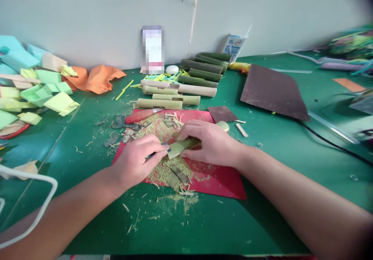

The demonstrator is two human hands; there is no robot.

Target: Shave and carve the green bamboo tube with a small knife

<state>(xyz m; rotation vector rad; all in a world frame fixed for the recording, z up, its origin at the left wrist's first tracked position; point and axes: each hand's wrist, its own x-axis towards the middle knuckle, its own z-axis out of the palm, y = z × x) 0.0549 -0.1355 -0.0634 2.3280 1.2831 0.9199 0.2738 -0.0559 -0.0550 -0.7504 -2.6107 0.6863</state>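
My right hand [208,139] is wrapped over a pale green bamboo tube [183,147] lying slantwise, its near-left end showing and its middle hidden under my palm. A small dark piece that looks like folded sandpaper [165,146] is pinched in my left hand [142,157], right at that end of the tube. Beneath both hands is a red sheet [217,178], strewn with bamboo shavings and dust [171,170]. Worn grey scraps [118,121] lie at the sheet's left edge. A small brown sandpaper square [223,113] rests at its upper right.
Pale cut bamboo tubes [159,104] and dark green ones [201,66] are lined up behind the sheet. A phone [153,48] leans on the wall. Folded coloured papers [37,85] crowd the left. A large brown sheet [274,91] and a black cable [335,141] are at right.
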